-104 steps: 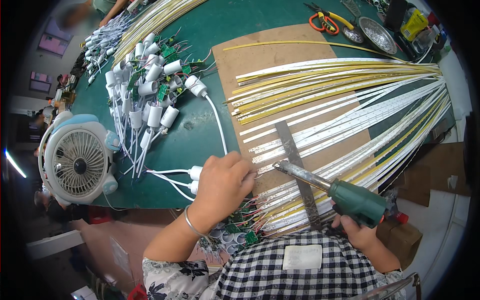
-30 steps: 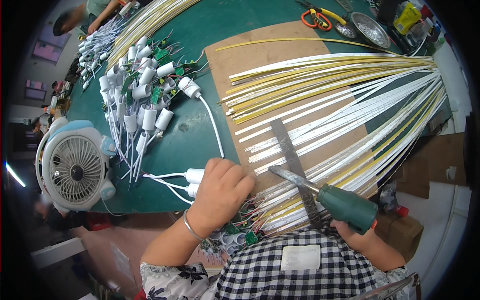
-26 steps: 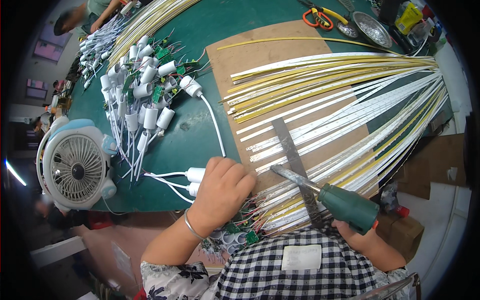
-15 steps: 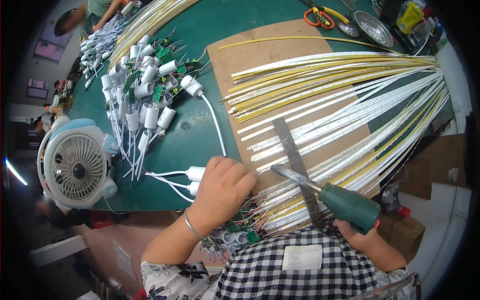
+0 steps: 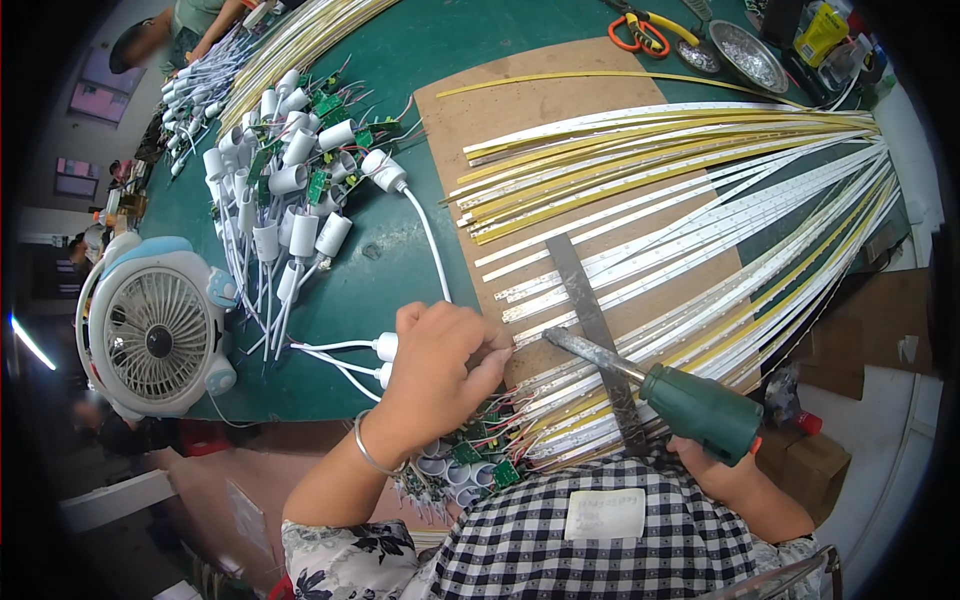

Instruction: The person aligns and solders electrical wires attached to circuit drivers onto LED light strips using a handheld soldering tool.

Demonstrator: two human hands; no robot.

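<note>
My right hand [image 5: 708,468] grips a soldering iron [image 5: 700,412] by its green body, below right of the strips. Its metal tip rests by the end of a white LED strip [image 5: 553,325], near a dark flat metal bar [image 5: 578,285] lying across the strips. My left hand [image 5: 445,362] is closed, thumb and fingers drawn together beside that same strip end; what they pinch is too small or hidden to make out. Just left of it lie white cylindrical caps [image 5: 386,346] with white cords. Beneath the left wrist are green circuit boards [image 5: 466,453] with thin red wires.
White and yellow LED strips fan over a brown board [image 5: 540,90]. A heap of white caps [image 5: 296,150] with circuit boards lies to the left, a fan [image 5: 158,340] beyond. Orange-handled scissors [image 5: 638,38] and a metal dish [image 5: 745,58] sit far right. Another person [image 5: 195,25] works far left.
My left hand has turned and shifted slightly left, so its thumb now shows by the strip end. The soldering iron and right hand have hardly moved.
</note>
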